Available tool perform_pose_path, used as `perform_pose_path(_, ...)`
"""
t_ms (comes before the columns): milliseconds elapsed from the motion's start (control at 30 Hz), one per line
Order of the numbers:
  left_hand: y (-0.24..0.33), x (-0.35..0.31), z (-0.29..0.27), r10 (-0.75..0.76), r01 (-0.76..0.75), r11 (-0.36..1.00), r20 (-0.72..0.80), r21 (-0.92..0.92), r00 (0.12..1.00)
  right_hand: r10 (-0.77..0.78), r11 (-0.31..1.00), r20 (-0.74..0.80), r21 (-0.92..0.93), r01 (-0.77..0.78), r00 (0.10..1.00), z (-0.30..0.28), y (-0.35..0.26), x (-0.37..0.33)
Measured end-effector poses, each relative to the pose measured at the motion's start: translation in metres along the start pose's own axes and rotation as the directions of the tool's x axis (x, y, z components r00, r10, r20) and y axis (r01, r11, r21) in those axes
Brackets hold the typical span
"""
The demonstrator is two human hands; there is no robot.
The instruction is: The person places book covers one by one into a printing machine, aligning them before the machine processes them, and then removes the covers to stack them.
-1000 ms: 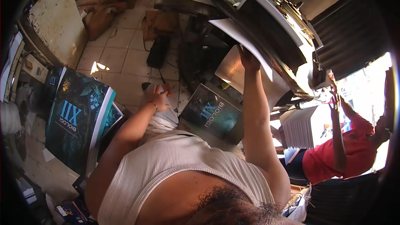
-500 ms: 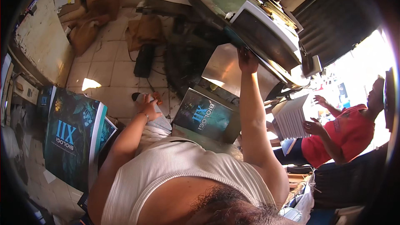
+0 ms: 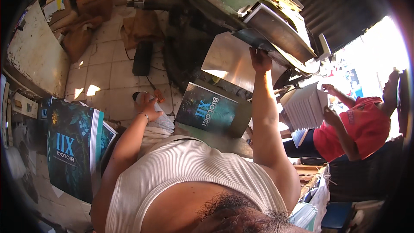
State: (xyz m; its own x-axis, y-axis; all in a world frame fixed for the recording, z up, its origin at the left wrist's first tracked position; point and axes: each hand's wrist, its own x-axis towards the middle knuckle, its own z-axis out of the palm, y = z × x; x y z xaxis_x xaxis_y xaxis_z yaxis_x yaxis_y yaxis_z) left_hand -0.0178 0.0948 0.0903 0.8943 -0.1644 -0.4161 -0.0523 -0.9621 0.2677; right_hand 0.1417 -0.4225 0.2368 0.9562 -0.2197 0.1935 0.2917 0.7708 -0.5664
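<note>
My right hand (image 3: 260,59) is stretched forward and grips the edge of a shiny metal sheet (image 3: 226,60) under the green printing machine (image 3: 241,0). My left hand (image 3: 148,106) rests palm down on my knee, fingers spread, holding nothing. In front of me lies a stack of dark green book covers (image 3: 209,111), just below the metal sheet. A taller stack of the same dark covers (image 3: 73,146) stands at my left.
Another person in a red shirt (image 3: 358,127) at the right holds a thick stack of white paper (image 3: 305,108). The tiled floor (image 3: 105,77) carries a dark box, cables and brown cardboard. A worn white board (image 3: 36,56) leans at the far left.
My view has shifted, so the machine and floor sit higher and closer. My right hand stays on the metal sheet's edge. The other person has lowered their arms onto the paper stack.
</note>
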Motion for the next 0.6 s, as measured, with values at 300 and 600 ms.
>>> perform_pose_path(300,-0.004,0.005,0.015,0.017,-0.022,0.997,-0.077,-0.068,0.997,0.023,0.999,-0.614,0.034,-0.002,0.789,-0.075,0.052,-0.093)
perform_pose_path(600,-0.002,0.002,0.013,-0.015,0.013,0.999,-0.053,-0.029,0.998,0.06,0.528,-0.575,-0.675,-0.515,0.816,-0.022,0.025,-0.183)
